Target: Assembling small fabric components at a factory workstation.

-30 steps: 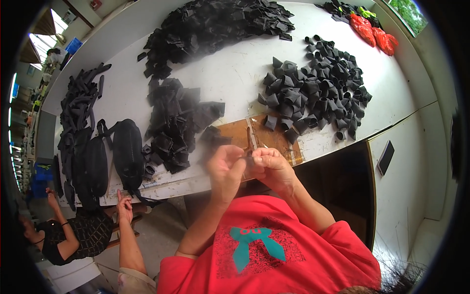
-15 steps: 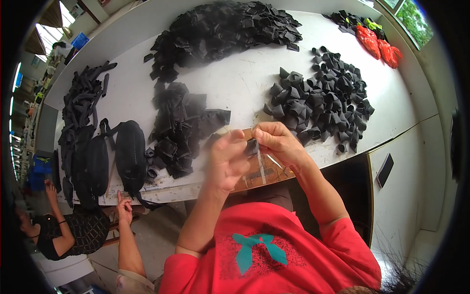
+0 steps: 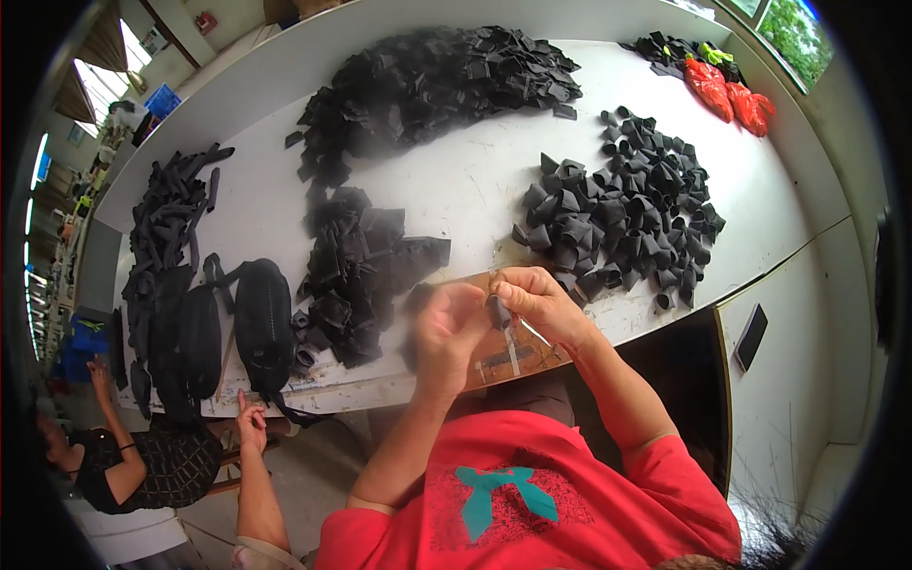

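Both pinching one small black piece (image 3: pixel 498 311): left hand (image 3: pixel 446 328) blurred, right hand (image 3: pixel 540 302) clenched over brown board (image 3: pixel 513 353); could slip among near heap (image 3: pixel 366 275) on counter (image 3: pixel 475 180)

Bright daylight comes in from the windows (image 3: pixel 57 142) on the left. The white bench (image 3: pixel 475 180) shines. The left hand (image 3: pixel 446 332) is blurry. Edges bend and go dark.

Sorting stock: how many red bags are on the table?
2, both at the table's far right corner: one red bag, the other just right of it. More may be hidden.
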Tool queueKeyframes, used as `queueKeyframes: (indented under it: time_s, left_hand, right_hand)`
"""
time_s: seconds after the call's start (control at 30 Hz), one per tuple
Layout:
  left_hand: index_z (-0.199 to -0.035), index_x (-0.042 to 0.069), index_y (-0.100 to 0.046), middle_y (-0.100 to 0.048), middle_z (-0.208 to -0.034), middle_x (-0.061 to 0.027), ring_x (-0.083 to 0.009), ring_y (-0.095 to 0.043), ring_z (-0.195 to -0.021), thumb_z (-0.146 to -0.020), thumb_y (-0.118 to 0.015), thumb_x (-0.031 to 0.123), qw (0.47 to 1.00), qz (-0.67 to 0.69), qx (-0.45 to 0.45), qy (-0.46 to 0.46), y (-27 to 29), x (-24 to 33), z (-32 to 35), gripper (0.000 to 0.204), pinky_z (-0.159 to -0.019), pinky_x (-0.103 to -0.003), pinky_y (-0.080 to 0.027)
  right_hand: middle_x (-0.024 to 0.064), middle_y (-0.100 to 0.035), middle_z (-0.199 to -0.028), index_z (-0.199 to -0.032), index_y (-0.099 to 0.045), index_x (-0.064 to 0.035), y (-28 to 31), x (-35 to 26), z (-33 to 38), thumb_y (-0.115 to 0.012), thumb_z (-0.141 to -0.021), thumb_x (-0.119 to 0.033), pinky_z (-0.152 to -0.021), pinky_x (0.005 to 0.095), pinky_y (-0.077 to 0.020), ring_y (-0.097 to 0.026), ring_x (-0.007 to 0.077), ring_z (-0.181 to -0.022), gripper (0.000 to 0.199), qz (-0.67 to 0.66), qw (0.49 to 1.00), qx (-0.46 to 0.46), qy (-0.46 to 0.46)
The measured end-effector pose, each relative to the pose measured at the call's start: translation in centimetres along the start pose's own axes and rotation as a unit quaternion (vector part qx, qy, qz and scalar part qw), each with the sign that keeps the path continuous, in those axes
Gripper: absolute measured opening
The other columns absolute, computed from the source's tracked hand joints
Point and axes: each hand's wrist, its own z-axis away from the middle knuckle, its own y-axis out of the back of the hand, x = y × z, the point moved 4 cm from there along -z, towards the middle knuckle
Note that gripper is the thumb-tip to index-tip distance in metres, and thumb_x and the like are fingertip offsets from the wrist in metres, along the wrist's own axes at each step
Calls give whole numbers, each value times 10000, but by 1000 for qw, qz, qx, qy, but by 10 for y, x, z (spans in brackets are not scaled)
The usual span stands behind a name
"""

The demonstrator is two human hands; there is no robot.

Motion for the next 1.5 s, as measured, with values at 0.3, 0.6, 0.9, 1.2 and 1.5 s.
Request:
queueKeyframes:
  time_s: [0.3, 0.6, 0.9, 1.2, 1.5]
  left_hand:
    - [-870, -17, -592, -581, -850, -62, -127, -535, -786, -774, -585, 0, 923, -316, -59, -213, -19, 49, -3, 98, -740, -223, -406]
    - [-880, 23, -564, -580, -877, -62, -119, -537, -791, -829, -558, 75, 989, 116, 55, -71, 1, 33, -1, 73, -739, -251, -429]
    - [-884, 17, -565, -577, -883, -64, -111, -533, -806, -811, -577, 53, 994, 22, 51, -89, 14, 19, 4, 82, -763, -239, -426]
    - [-874, -19, -606, -574, -837, -35, -94, -519, -730, -793, -592, 22, 956, -263, -81, -98, -8, 54, -12, 92, -650, -207, -424]
    - [-853, -16, -610, -579, -777, -58, -111, -529, -721, -795, -582, 30, 970, -212, -51, -110, 4, 41, -8, 79, -650, -222, -420]
  right_hand:
    - [84, -514, -781, -935, -563, -12, -13, -40, 29, -649, -744, -247, -564, 273, -423, -528, 190, -647, 315, 334, 903, 158, 222]
    - [92, -527, -725, -897, -574, -17, -37, -61, 32, -678, -640, -32, -507, 302, -426, -515, 237, -618, 278, 517, 762, 206, 331]
    - [96, -513, -668, -814, -568, 9, -26, -44, 28, -645, -638, 30, -487, 317, -386, -493, 241, -593, 194, 511, 783, 155, 319]
    - [62, -483, -647, -815, -581, -35, -25, -50, 27, -668, -618, -24, -482, 308, -421, -515, 218, -577, 216, 497, 805, 161, 279]
    - [62, -503, -653, -760, -593, -40, -25, -55, 19, -669, -646, -55, -498, 316, -428, -524, 211, -605, 138, 483, 833, 134, 233]
